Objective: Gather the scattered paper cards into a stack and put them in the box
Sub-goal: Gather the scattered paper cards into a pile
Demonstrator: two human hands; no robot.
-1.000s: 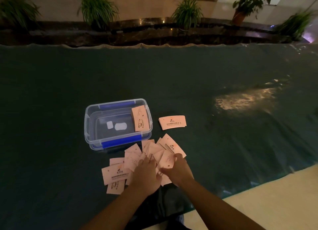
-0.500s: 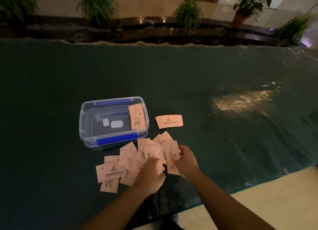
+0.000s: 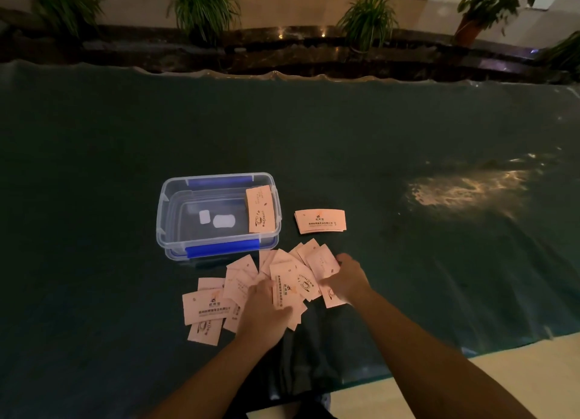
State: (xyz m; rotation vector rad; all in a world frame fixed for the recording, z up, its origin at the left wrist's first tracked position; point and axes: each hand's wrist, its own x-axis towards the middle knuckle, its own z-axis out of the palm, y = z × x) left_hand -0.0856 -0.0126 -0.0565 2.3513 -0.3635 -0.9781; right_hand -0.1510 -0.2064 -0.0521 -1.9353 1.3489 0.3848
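Item: gathering step, in progress. The scattered cards (image 3: 244,288) are lying in a loose, overlapping fan on the counter (image 3: 408,261), just near of the box (image 3: 219,249).

Left hand (image 3: 266,312): pressing down on the middle of the fan, fingers curled over several cards; whether its grip is actually closing on any card cannot be told.

Right hand (image 3: 346,279): resting at the right edge of the fan, fingers pinching together on a few cards (image 3: 323,265) that are standing slightly raised.

Box: clear plastic, blue latches, lid off and not in view, sitting left of centre. One card (image 3: 260,209) is leaning against its right inner wall.

Small stack (image 3: 320,221): squared, lying on the counter just right of the box, apart from the fan.

Judgement: the cards are still being swept together. The next move calls for drawing the leftmost cards (image 3: 205,308) inward, squaring the edges, and joining the bundle with the small stack before lowering it into the box.

Surroundings: potted plants (image 3: 204,7) along the far ledge; a bright glare patch (image 3: 464,189) on the right of the counter. Nothing is standing between fan and box; the dim light and the slippery overlap are the likely hindrances.
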